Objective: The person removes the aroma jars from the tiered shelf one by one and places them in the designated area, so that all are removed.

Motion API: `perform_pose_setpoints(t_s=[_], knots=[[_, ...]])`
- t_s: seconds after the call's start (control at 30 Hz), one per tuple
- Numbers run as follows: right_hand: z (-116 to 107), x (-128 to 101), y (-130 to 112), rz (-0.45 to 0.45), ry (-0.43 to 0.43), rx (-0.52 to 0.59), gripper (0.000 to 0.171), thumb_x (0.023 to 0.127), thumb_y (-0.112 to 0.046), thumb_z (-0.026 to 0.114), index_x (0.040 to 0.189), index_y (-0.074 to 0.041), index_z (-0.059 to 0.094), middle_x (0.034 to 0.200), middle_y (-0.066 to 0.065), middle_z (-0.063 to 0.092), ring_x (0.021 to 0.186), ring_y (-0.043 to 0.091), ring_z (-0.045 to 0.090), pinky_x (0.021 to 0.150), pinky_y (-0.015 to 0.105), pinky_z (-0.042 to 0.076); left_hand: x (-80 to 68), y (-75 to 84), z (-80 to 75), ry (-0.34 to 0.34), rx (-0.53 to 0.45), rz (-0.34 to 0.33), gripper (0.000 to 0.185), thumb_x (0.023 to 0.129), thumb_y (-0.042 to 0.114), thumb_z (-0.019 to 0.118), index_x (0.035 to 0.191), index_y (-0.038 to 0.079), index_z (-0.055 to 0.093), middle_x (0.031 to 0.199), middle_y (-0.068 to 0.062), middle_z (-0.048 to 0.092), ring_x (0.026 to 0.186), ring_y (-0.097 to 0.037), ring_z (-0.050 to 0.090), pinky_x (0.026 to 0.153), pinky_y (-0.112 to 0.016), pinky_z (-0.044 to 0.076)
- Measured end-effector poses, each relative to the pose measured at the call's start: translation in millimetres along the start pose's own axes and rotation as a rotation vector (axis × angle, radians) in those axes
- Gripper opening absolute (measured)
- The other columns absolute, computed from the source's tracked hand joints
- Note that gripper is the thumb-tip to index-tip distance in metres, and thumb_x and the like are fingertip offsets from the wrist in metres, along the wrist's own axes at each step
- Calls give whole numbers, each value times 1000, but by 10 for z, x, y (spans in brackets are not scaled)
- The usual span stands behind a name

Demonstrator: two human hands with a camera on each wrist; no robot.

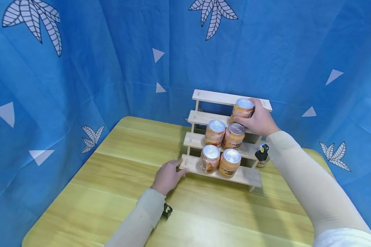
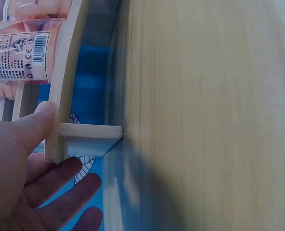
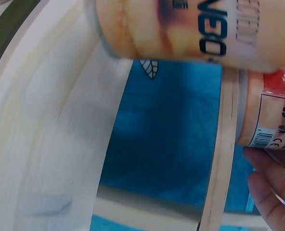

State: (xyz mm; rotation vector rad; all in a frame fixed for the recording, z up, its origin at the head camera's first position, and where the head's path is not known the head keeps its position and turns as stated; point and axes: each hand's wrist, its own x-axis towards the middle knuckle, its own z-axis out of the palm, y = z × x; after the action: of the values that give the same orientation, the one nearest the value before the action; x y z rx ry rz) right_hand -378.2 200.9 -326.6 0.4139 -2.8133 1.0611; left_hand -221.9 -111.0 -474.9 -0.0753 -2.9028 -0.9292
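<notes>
While the left hand (image 1: 167,177) pinches the left end of the stepped stand (image 1: 250,176) on the table (image 1: 89,192), thumb above the lowest plank and the other fingers loosely spread, we find the right hand (image 1: 261,118) gripping the upper can (image 1: 242,109) between thumb and fingers. We locate that can toward the right of the third tier, its base at the plank; whether its full weight rests there we cannot tell. Below it we count four lower cans (image 1: 229,164), two per tier, and note a further can (image 1: 262,164) beyond the stand's right end, partly covered. We judge the step in hand to be setting the upper can on its tier; the next move calls for a level seating and a clean release. We record it as near upright, lid up, long axis near vertical, barcode facing the right wrist camera.
</notes>
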Motion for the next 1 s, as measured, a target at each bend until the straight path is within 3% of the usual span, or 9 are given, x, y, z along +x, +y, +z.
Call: perform_pose_setpoints(t_s=[1.0], knots=[[-295,-216,254,74,66,-44,109,68,-66,65,146,-14,10,130,18,43,113,35,46,90,57,42,6,26,-15,-18,-21,-30,64,82,50,61,133,14,48,131,-7,53,119,-27,50,96,-44,43]])
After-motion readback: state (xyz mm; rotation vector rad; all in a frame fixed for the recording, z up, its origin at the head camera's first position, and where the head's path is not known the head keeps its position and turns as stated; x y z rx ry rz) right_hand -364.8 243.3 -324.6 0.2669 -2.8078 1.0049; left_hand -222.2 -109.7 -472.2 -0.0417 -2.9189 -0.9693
